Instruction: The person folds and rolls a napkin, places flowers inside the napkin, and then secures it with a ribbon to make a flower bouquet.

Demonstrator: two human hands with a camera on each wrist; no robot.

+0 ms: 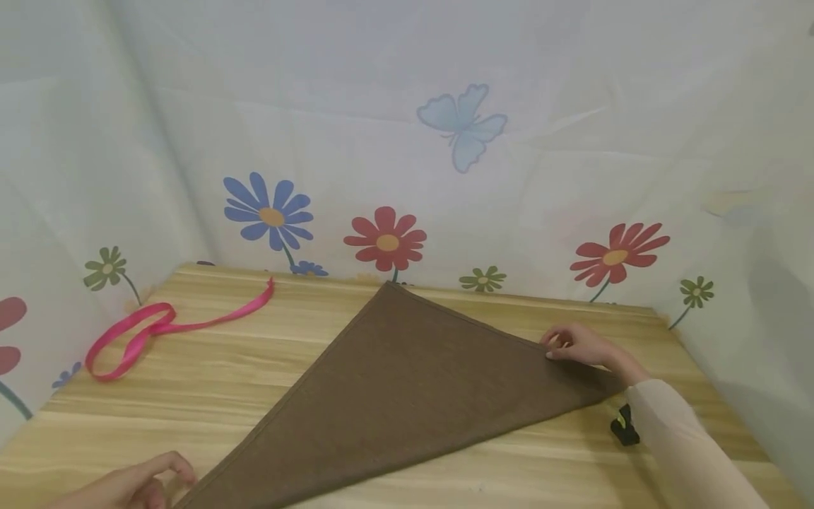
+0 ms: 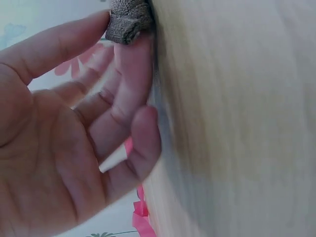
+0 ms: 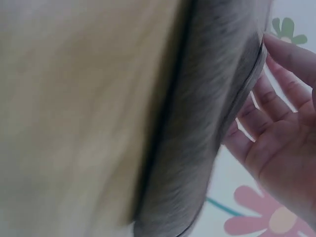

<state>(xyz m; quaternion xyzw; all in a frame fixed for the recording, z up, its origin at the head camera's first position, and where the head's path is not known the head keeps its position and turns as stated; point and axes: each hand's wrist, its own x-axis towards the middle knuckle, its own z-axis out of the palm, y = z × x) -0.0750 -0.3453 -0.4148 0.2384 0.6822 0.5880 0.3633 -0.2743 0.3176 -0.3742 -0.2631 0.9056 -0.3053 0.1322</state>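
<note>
A brown cloth [image 1: 413, 375], folded into a triangle, lies across the wooden table with its peak toward the back wall. My left hand [image 1: 136, 484] is at its near left corner; in the left wrist view, thumb and forefinger of the left hand [image 2: 64, 128] pinch the rolled-looking end of the cloth [image 2: 129, 22]. On the far right edge, my right hand [image 1: 581, 346] pinches the hem. The right wrist view shows the right hand [image 3: 286, 128] with its thumb on the cloth's edge [image 3: 197, 118] and fingers partly hidden behind it.
A pink ribbon [image 1: 130, 346] lies looped at the table's left. Beside the right sleeve sits a small black object with a yellow-green part [image 1: 625, 426], its kind unclear. Flower-printed white sheeting [image 1: 318, 127] encloses the wooden table [image 1: 248, 375] at the back and sides.
</note>
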